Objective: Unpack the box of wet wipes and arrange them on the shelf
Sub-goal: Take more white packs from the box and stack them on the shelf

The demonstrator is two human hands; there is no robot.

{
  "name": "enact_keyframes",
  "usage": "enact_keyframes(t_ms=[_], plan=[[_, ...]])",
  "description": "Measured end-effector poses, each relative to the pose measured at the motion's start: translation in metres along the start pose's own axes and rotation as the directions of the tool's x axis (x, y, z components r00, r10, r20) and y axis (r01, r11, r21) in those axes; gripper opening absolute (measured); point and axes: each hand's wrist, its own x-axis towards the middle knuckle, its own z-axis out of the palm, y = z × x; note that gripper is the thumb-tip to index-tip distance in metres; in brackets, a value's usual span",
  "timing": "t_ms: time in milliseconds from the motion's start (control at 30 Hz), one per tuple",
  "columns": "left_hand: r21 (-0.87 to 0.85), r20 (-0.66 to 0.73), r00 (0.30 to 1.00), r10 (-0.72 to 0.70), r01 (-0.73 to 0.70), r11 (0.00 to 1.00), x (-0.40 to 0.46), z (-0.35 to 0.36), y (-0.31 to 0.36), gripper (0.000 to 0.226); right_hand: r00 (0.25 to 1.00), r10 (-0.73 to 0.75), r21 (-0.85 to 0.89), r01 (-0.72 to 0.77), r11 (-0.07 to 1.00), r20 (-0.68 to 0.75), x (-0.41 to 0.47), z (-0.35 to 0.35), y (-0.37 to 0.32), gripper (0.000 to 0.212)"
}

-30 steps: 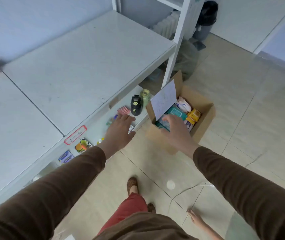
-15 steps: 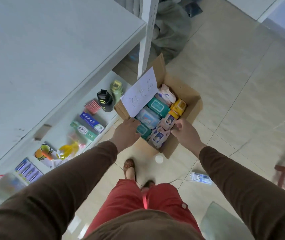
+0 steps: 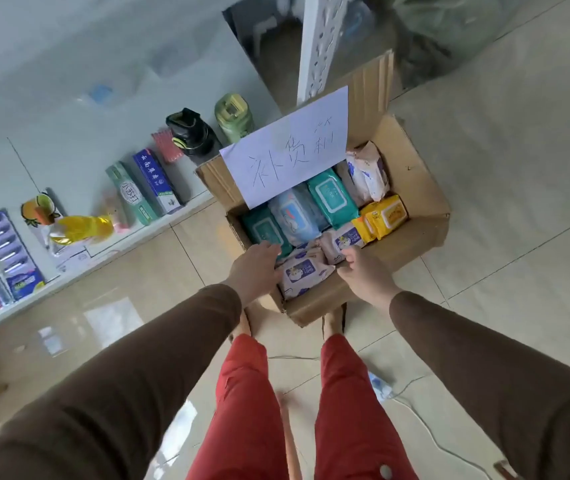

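Observation:
An open cardboard box [image 3: 411,168] stands on the tiled floor, with a white handwritten paper sign [image 3: 290,147] taped to its far flap. Inside lie several wet wipe packs: teal ones [image 3: 332,197], a light blue one [image 3: 294,216], yellow ones [image 3: 385,214] and white-and-purple ones. My left hand [image 3: 254,270] rests flat on the left end of the nearest white-and-purple pack [image 3: 302,271]. My right hand [image 3: 363,271] touches that pack's right end and a second one [image 3: 340,240] with curled fingers. Neither pack looks lifted. The low shelf [image 3: 69,133] lies to the left.
The bottom shelf carries a black bottle [image 3: 193,133], a green bottle [image 3: 233,114], toothpaste boxes [image 3: 145,185], a yellow packet [image 3: 81,228] and a toothbrush pack [image 3: 8,249]. A white perforated shelf post [image 3: 321,39] stands behind the box. A white cable [image 3: 425,427] trails on the floor at the right.
I have bent closer over the box, so it fills more of the view. Both hands have come together from the box's near edge onto the nearest white-and-purple packs.

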Motion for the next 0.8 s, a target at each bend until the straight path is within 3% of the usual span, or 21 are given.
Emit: enact_keyframes(t_ms=[100,233,333,467,600,800], plan=[[0.002,0.040,0.997,-0.069,0.069,0.998,0.031,0.046,0.000,0.037,0.998,-0.048,-0.135,0.052,0.990,0.027,0.053,0.005,0.032,0.041],[-0.020,0.130,0.982,-0.135,0.139,0.990,0.071,0.106,-0.002,0.048,0.997,-0.056,-0.275,0.067,0.959,0.049,0.118,0.018,0.062,0.030],[-0.048,0.163,0.974,-0.156,0.166,0.985,0.101,0.144,-0.004,0.049,0.994,-0.077,-0.377,0.100,0.921,0.075,0.162,0.032,0.083,0.035],[-0.068,0.166,0.966,-0.196,0.210,0.975,0.130,0.179,-0.013,0.054,0.965,-0.210,-0.612,0.263,0.746,0.159,0.207,0.050,0.103,0.042],[-0.047,0.183,0.959,-0.217,0.229,0.972,0.147,0.193,-0.023,0.065,0.940,-0.301,-0.756,0.312,0.575,0.159,0.235,0.064,0.111,0.045],[0.104,0.174,0.960,-0.220,0.204,0.973,0.160,0.188,-0.019,0.073,0.889,-0.443,-0.866,0.306,0.395,0.112,0.246,0.067,0.114,0.023]])
